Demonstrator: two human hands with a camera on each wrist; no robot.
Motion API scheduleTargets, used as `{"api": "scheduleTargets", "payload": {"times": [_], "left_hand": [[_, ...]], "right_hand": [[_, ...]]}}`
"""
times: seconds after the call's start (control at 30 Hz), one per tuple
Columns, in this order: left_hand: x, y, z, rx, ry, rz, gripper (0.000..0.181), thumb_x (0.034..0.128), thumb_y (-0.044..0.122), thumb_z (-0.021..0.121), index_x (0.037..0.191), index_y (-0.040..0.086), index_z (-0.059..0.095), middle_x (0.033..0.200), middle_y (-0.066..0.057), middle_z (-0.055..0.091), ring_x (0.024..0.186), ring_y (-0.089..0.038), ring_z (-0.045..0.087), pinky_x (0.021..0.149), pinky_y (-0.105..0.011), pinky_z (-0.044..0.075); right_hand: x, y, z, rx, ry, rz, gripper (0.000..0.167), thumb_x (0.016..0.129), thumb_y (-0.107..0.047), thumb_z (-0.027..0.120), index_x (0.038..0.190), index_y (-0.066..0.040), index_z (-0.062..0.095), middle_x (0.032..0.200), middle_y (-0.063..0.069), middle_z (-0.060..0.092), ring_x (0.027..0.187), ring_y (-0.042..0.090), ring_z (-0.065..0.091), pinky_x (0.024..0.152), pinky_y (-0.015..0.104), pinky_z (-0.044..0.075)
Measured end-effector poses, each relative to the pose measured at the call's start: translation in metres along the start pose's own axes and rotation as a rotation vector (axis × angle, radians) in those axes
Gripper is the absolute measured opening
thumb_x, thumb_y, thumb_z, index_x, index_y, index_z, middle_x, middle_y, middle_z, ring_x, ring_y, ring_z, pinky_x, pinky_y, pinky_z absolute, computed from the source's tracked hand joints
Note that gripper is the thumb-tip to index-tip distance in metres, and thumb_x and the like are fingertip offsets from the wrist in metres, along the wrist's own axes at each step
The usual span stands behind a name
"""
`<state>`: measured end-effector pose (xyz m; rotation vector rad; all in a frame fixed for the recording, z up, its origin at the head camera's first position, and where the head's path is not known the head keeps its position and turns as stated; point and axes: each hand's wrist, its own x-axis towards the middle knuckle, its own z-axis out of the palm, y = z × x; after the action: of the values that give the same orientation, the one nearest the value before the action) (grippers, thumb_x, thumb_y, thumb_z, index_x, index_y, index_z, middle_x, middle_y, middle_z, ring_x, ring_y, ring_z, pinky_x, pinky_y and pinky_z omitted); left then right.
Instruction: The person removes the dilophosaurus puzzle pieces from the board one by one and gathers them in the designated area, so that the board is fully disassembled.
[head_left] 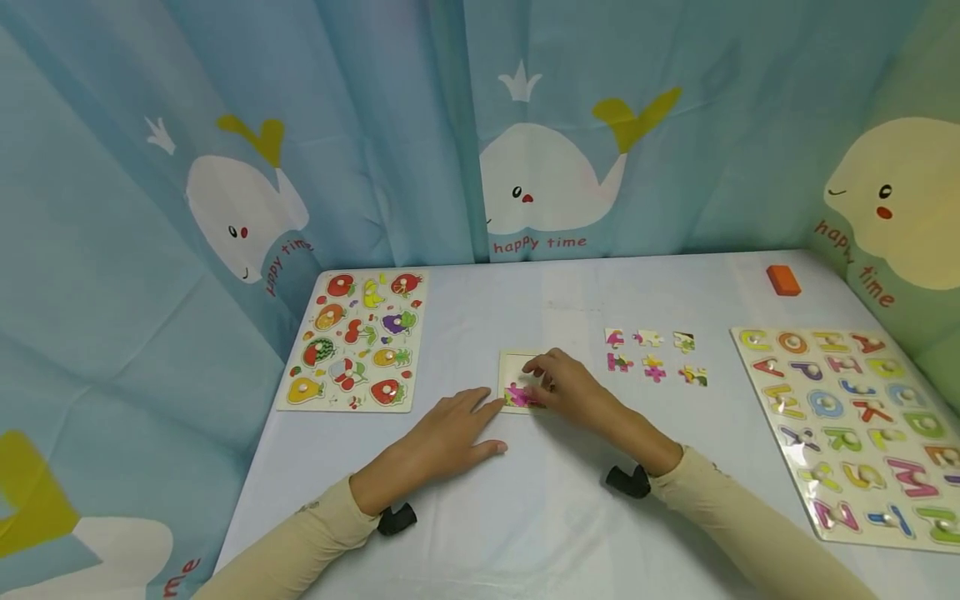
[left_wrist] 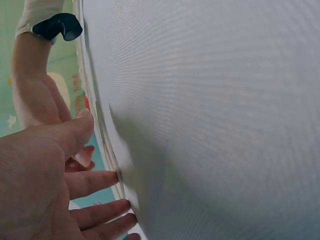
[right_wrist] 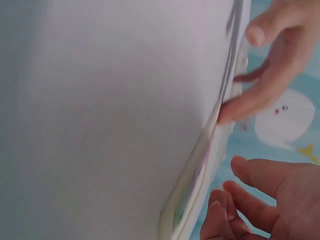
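A small square wooden tray (head_left: 508,365) lies mid-table, with pink and green puzzle pieces (head_left: 515,395) along its lower part. My left hand (head_left: 453,437) rests beside it, fingers extended, the index fingertip at the tray's lower left edge; in the left wrist view the hand (left_wrist: 70,185) is spread. Over the tray's right side is my right hand (head_left: 573,392), fingers bent, covering part of the pieces. The right wrist view shows that hand (right_wrist: 265,200) with thumb and fingers apart and nothing visible between them. Several loose puzzle pieces (head_left: 653,368) lie in two rows to the right.
A fruit puzzle board (head_left: 345,342) lies at the left, and a letter puzzle board (head_left: 862,433) at the right. An orange block (head_left: 783,281) sits near the back right corner. Behind the table hangs a blue curtain (head_left: 420,125) with whales.
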<state>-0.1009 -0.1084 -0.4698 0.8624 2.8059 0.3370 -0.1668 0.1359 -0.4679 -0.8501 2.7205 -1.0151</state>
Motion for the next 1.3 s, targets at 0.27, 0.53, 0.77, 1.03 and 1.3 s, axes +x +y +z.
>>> {"api": "scheduleTargets", "payload": {"times": [0.27, 0.53, 0.77, 1.03, 1.3], "left_hand": [[0.0, 0.0, -0.001, 0.009, -0.006, 0.007, 0.068, 0.1044, 0.052, 0.062, 0.157, 0.01, 0.05, 0.161, -0.017, 0.048, 0.149, -0.031, 0.046, 0.119, -0.049, 0.042], [0.001, 0.001, -0.004, 0.022, -0.016, -0.006, 0.069, 0.1033, 0.052, 0.064, 0.156, 0.01, 0.052, 0.159, -0.017, 0.05, 0.148, -0.031, 0.048, 0.119, -0.049, 0.042], [0.002, 0.002, -0.004, 0.012, -0.023, -0.003, 0.069, 0.1034, 0.052, 0.064, 0.157, 0.01, 0.051, 0.16, -0.017, 0.05, 0.148, -0.031, 0.048, 0.119, -0.049, 0.042], [0.001, 0.003, -0.005, 0.024, -0.046, -0.013, 0.069, 0.1048, 0.052, 0.061, 0.159, 0.01, 0.049, 0.162, -0.017, 0.047, 0.15, -0.031, 0.046, 0.12, -0.049, 0.041], [0.001, 0.003, -0.007, 0.03, -0.052, -0.007, 0.068, 0.1059, 0.052, 0.059, 0.159, 0.01, 0.049, 0.162, -0.016, 0.047, 0.15, -0.031, 0.045, 0.12, -0.049, 0.041]], "right_hand": [[0.003, -0.008, 0.019, -0.047, -0.033, -0.054, 0.027, 0.093, -0.007, 0.08, 0.115, 0.004, 0.068, 0.102, 0.013, 0.063, 0.091, 0.023, 0.064, 0.081, 0.035, 0.058], [0.006, -0.01, 0.019, -0.058, -0.049, -0.083, 0.022, 0.094, -0.004, 0.078, 0.112, 0.001, 0.067, 0.102, 0.013, 0.063, 0.093, 0.023, 0.063, 0.08, 0.034, 0.058], [0.007, -0.011, 0.015, -0.033, -0.11, -0.033, 0.024, 0.096, -0.003, 0.077, 0.114, 0.0, 0.062, 0.107, 0.013, 0.058, 0.093, 0.019, 0.058, 0.082, 0.034, 0.056], [0.01, -0.011, 0.016, 0.005, -0.101, -0.064, 0.029, 0.093, 0.002, 0.077, 0.115, 0.002, 0.058, 0.1, 0.01, 0.062, 0.09, 0.019, 0.059, 0.078, 0.03, 0.054], [0.013, -0.012, 0.012, 0.032, -0.129, 0.005, 0.014, 0.097, 0.003, 0.071, 0.109, -0.003, 0.066, 0.094, 0.005, 0.062, 0.085, 0.015, 0.055, 0.076, 0.028, 0.05]]}}
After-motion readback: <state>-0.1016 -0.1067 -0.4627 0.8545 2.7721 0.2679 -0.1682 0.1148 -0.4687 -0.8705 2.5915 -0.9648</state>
